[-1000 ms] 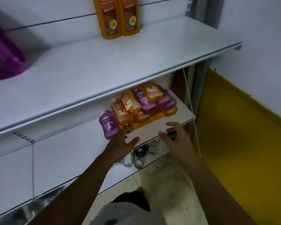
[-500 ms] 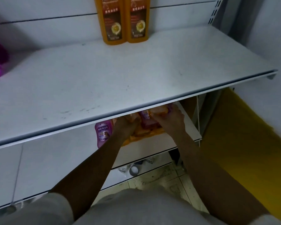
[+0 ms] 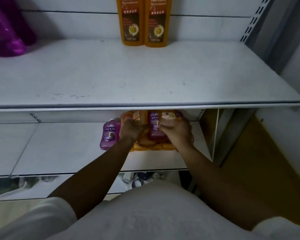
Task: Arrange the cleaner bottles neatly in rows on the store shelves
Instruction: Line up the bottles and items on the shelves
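A pile of orange and purple cleaner bottles [image 3: 152, 146] lies on the lower white shelf [image 3: 62, 149], partly hidden under the upper shelf's edge. My left hand [image 3: 131, 129] grips an orange bottle [image 3: 137, 117] on top of the pile. My right hand [image 3: 177, 131] grips another orange bottle [image 3: 168, 118]. A purple bottle [image 3: 154, 127] lies between my hands. A further purple bottle [image 3: 109, 135] stands just left of the pile. Two tall orange bottles [image 3: 143, 21] stand side by side at the back of the upper shelf [image 3: 128, 75].
A magenta refill pack [image 3: 5, 33] sits at the upper shelf's far left. Below the lower shelf, small items [image 3: 137, 177] lie on the floor. A yellow-and-white wall [image 3: 267, 161] closes the right side. The shelf upright [image 3: 253, 19] stands at the back right.
My head has come closer over the upper shelf. Both hands, open in front of the pile a second ago, have reached in and closed round bottles on top of it.
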